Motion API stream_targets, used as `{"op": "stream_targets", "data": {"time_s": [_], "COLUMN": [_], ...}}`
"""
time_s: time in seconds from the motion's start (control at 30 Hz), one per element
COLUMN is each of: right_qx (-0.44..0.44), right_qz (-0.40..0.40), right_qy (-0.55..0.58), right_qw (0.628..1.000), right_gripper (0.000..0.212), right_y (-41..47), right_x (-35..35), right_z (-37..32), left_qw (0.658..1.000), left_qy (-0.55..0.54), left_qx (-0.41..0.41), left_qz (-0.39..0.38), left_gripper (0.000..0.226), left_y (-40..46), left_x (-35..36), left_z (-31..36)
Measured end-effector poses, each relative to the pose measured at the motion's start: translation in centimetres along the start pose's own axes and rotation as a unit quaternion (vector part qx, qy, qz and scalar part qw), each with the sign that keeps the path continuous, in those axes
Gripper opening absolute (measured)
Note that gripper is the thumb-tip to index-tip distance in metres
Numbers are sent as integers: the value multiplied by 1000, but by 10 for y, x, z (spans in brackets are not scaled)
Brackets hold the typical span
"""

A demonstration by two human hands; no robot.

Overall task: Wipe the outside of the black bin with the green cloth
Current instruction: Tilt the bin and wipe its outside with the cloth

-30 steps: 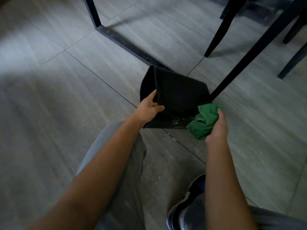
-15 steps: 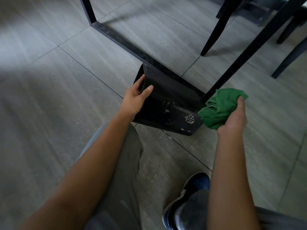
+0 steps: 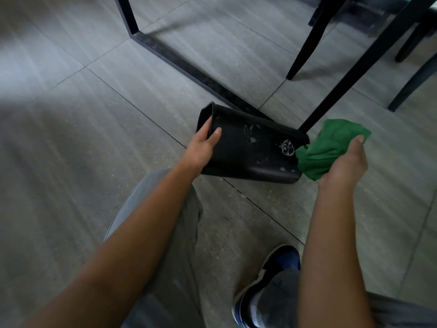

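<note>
No readable brand, label or writing anywhere; only a small foamy bubble patch [image 3: 287, 147] on the bin wall near its base end, plus pale smears and specks scattered over the same face.

Black plastic rectangular bin [image 3: 250, 150] is tipped on its side, open mouth facing away from the cloth, base end next to it. I can't tell if it rests on the grey tiled floor [image 3: 94, 138] or is held just clear of it.

Left hand [image 3: 203, 147] grips the bin's rim: fingers [image 3: 205, 125] hook over the edge into the mouth, thumb lies flat on the outer wall. Narrow pinch on the rim wall. Left forearm runs straight out from the body to the bin, over the grey trouser leg [image 3: 165, 245].

Right hand [image 3: 343, 164] holds the bunched green cloth [image 3: 328, 150], palm turned up, thumb extended along the cloth's top, other fingers hidden under the fabric. The cloth's near end touches the bin's base corner, just beside the bubble patch; the rest fans away from the bin.

Beyond the bin: a black metal floor frame [image 3: 189, 67] running right up to it, and thin black furniture legs [image 3: 350, 74], one landing just past the bin's base end. Below the bin: a blue, white and black sneaker [image 3: 272, 280].
</note>
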State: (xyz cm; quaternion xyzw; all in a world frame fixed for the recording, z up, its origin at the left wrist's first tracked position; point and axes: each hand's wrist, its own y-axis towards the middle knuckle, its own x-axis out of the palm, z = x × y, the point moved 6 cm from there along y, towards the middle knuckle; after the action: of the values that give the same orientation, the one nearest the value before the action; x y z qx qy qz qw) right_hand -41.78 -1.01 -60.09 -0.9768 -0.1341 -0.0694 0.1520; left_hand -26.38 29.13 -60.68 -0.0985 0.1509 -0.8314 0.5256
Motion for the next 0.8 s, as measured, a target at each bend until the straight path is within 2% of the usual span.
{"op": "stream_targets", "data": {"time_s": [0.13, 0.2, 0.27, 0.33, 0.43, 0.5, 0.57, 0.6, 0.73, 0.8], "right_qx": [-24, -11, 40, 83, 84, 22, -24, -29, -36, -47], "right_qz": [-24, -30, -36, -64, -57, -61, -47, -28, 11, 1], "right_qy": [-38, -75, -108, -117, -167, -304, -477, -514, -513, -540], "right_qw": [999, 997, 993, 988, 981, 950, 877, 857, 858, 840], "right_gripper": [37, 34, 35, 45, 37, 41, 51, 51, 48, 52], "right_y": [0, -1, -12, -20, -12, -2, -3, -6, -17, -26], "right_x": [3, 2, 4, 10, 8, 3, -3, -5, -12, -9], "right_z": [-7, 5, 24, 43, 50, 47, 47, 48, 61, 66], "left_qw": [998, 997, 997, 998, 998, 998, 998, 997, 997, 996], "left_qy": [-7, 2, 19, 24, 29, 42, 60, 65, 66, 66], "left_qx": [-23, -46, -57, -52, -44, -40, -35, -30, -10, -4], "left_qz": [51, 63, 41, 23, 16, 7, -8, -14, -47, -52], "left_gripper": [36, 42, 48, 48, 46, 47, 47, 45, 38, 34], "left_y": [1, 1, 0, -1, 0, 1, -1, -3, -8, -9], "left_x": [-4, -7, -5, -2, -3, -2, 2, 4, 12, 14], "left_z": [-1, -4, -5, -6, -4, -4, -3, -2, 2, 5]}}
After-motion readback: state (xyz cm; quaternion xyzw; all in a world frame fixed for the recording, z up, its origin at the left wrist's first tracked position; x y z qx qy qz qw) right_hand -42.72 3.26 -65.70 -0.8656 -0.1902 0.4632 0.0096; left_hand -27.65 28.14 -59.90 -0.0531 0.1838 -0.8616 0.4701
